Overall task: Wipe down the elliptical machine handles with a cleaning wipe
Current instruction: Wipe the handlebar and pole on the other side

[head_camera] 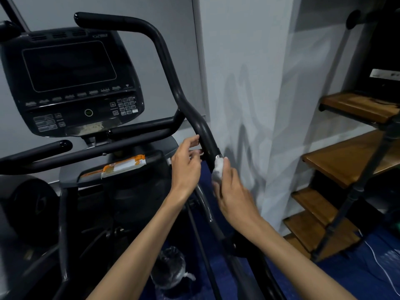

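The elliptical's right moving handle (173, 83) is a black curved bar rising from centre right up to the top left. My right hand (232, 191) is closed around a white cleaning wipe (218, 168) wrapped on the bar just below a silver ring (218, 156). My left hand (186, 167) is beside the same bar, a little higher on its left side, fingers apart and fingertips near the bar, holding nothing. The left moving handle (6, 27) shows only at the top left edge.
The console (69, 79) with a dark screen faces me. An orange and white wipes pack (123, 166) lies on the tray below it, behind the fixed handlebars (43, 149). A white wall is close on the right, with wooden stairs (346, 161) beyond. A plastic-lined bin (171, 267) stands on the floor.
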